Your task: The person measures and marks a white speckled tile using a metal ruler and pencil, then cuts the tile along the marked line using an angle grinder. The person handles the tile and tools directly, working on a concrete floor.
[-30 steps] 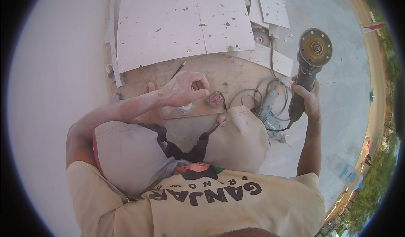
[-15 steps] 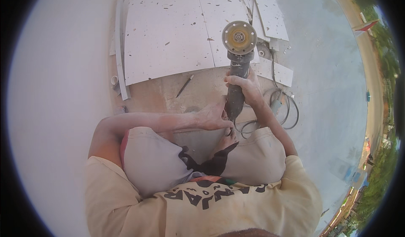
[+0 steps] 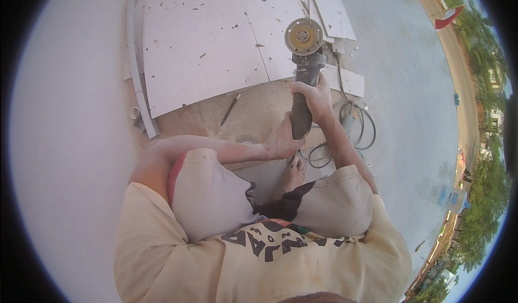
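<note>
My right hand (image 3: 317, 99) grips the middle of a black angle grinder (image 3: 305, 68), held upright over my lap with its yellowish round disc (image 3: 303, 36) at the top. My left hand (image 3: 285, 140) is closed around the grinder's lower end, where its fingertips are partly hidden. A black pen (image 3: 230, 109) lies on the dusty brown board (image 3: 197, 122) to the left. Behind the grinder's lower part are coiled cables (image 3: 367, 130) and a teal power drill (image 3: 349, 125), partly hidden by my arm. My bare foot (image 3: 294, 176) shows below the left hand.
Speckled white panels (image 3: 194, 44) and offcuts (image 3: 345, 82) lie ahead, with a long narrow strip (image 3: 137, 49) and a small white ring (image 3: 134, 112) at their left. A pale smooth surface (image 3: 399, 114) spreads right, toward a road, trees and a red-white flag (image 3: 448, 17) beyond.
The grinder has swung from my right side to the centre and risen slightly in view. My left hand, earlier curled apart from it, has moved onto its lower end.
</note>
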The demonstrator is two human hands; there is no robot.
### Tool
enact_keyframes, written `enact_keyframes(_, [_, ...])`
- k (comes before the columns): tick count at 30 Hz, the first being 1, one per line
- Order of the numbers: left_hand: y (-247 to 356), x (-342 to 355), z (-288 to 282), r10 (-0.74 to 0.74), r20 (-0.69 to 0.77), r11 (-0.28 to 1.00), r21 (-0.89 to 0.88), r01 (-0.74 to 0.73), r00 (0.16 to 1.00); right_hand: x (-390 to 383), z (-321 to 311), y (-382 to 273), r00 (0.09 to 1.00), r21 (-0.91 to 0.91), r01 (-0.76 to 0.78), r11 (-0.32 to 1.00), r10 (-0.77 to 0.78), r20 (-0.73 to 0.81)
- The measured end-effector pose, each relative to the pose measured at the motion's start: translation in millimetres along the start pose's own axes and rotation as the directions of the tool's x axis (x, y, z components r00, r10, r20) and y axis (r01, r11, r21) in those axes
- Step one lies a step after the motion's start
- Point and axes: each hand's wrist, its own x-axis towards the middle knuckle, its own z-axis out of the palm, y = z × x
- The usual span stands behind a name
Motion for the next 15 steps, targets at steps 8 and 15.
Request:
enact_keyframes(8, [-23, 4, 7, 0.008, 0.077, 1.000, 0.001, -0.008, 0.997, 8, -2, 31, 0.994, -0.264, 0.044, 0.963, -0.070, -0.088])
enact_keyframes(15, [-30, 8, -24, 0.009, 0.338, 0.978, 0.192, -0.078, 0.941, -4, -12, 40, 0.996, -0.438, 0.034, 0.899, -0.068, -0.063])
